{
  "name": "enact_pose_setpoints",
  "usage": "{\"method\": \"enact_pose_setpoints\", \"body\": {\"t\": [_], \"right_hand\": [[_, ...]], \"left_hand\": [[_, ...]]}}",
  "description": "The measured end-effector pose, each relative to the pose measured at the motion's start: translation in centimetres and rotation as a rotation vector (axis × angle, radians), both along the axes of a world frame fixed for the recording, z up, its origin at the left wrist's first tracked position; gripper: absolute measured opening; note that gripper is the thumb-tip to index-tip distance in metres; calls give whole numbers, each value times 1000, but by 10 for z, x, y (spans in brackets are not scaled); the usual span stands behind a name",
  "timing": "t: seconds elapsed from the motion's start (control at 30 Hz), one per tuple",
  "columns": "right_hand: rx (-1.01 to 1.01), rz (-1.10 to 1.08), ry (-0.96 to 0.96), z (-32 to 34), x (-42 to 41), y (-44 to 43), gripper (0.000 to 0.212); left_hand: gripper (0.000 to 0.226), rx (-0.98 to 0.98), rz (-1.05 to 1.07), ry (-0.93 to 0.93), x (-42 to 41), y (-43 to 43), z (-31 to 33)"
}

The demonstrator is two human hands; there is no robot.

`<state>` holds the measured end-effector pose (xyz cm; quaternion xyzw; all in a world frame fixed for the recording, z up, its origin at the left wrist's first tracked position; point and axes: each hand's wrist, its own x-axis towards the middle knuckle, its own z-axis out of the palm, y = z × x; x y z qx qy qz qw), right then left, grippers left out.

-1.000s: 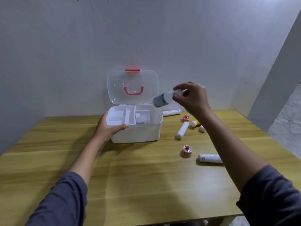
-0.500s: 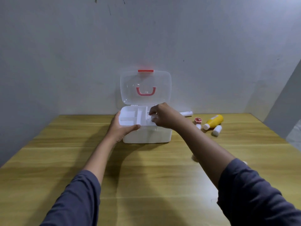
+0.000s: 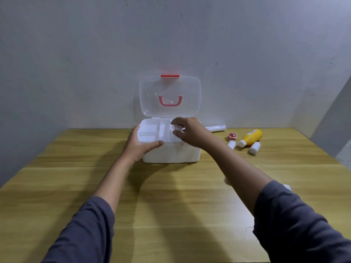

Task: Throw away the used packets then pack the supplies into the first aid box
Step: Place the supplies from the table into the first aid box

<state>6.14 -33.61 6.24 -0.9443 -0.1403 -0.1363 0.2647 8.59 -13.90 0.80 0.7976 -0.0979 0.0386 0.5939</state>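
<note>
A white first aid box (image 3: 171, 154) stands at the back of the wooden table (image 3: 171, 196), its clear lid (image 3: 170, 95) with a red handle raised against the wall. My left hand (image 3: 138, 146) grips the box's front left corner and its inner tray. Over the right compartment my right hand (image 3: 190, 132) is closed on a small white bottle (image 3: 177, 129), mostly hidden by the fingers. On the table right of the box lie a yellow bottle (image 3: 250, 137), a red tape roll (image 3: 232, 136), two small white bottles (image 3: 254, 148) and a white tube (image 3: 216, 128).
A grey wall rises right behind the box, and a side wall closes off the table's right end. Part of a white item (image 3: 286, 186) peeks out behind my right forearm.
My right hand has carried the bottle from above the table down into the box's right compartment. The left hand has kept its hold on the box. The view has shifted rightwards.
</note>
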Motion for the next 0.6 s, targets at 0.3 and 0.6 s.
{"method": "enact_pose_setpoints", "body": {"t": [0.3, 0.6], "right_hand": [[226, -269, -112, -15, -10, -113, 34], [-185, -349, 266, -64, -5, -209, 44]], "left_hand": [[105, 0, -1, 1, -1, 0, -1], [96, 2, -12, -6, 3, 0, -6]]}}
